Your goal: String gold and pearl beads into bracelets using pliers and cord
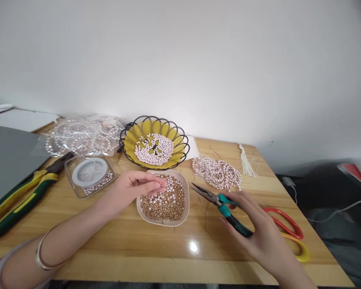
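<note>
My left hand [134, 186] hovers over the left edge of a shallow beige dish [183, 212] filled with small gold and pearl beads. Its fingertips are pinched together just above the beads; what they hold is too small to see. My right hand [256, 228] grips teal-handled needle-nose pliers [217, 199], their jaws pointing left toward the dish. A thin wire seems to run down from the pliers across the table.
Behind the dish sits a black wire basket with a yellow liner [138, 138] holding pearl beads. Beaded pearl rings [216, 172] and a cream tassel [246, 162] lie right of it. A clear cord-spool box [88, 174], bagged pearl strings [81, 134], green-yellow pliers [18, 200] and red and yellow handles [289, 230] lie around.
</note>
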The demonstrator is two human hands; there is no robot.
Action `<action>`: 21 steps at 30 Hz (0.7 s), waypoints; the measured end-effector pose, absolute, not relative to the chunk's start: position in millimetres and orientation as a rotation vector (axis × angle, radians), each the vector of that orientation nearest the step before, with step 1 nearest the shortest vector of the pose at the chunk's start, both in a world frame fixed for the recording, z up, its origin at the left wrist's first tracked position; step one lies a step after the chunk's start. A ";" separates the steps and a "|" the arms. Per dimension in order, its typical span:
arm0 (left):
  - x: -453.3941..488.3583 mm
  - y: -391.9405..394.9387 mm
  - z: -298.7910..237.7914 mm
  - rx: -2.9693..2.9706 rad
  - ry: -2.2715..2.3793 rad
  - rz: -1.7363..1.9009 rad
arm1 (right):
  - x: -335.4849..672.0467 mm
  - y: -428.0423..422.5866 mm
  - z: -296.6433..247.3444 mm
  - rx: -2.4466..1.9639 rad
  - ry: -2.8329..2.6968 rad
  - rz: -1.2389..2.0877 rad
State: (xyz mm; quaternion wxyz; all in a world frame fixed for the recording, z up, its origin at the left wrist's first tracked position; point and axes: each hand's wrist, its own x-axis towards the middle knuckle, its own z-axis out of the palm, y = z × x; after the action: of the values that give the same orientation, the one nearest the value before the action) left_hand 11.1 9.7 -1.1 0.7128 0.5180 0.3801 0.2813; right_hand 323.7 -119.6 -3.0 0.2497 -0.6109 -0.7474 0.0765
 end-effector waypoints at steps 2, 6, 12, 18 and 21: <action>10.8 10.0 0.5 1.240 0.849 0.648 | 332.3 -139.4 -12.1 -1.707 -2.061 0.115; 8.4 14.7 8.7 1.418 0.893 0.693 | 341.9 -166.9 -36.4 -1.754 -2.063 0.015; -4.4 28.5 25.5 1.656 0.891 0.437 | 339.2 -175.9 -59.9 -1.785 -1.870 -0.016; -26.7 44.2 27.4 1.742 0.983 0.283 | 338.0 -173.6 -63.6 -1.797 -1.867 -0.009; -33.4 48.0 20.8 1.792 1.106 0.232 | 338.5 -174.2 -65.3 -1.814 -1.848 0.010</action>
State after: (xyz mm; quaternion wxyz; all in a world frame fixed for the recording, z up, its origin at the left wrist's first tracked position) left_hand -33.4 48.0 20.8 0.4894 0.7376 0.4554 0.0955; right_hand 338.5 -174.2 -65.3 0.2723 -0.6741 -0.6867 0.0036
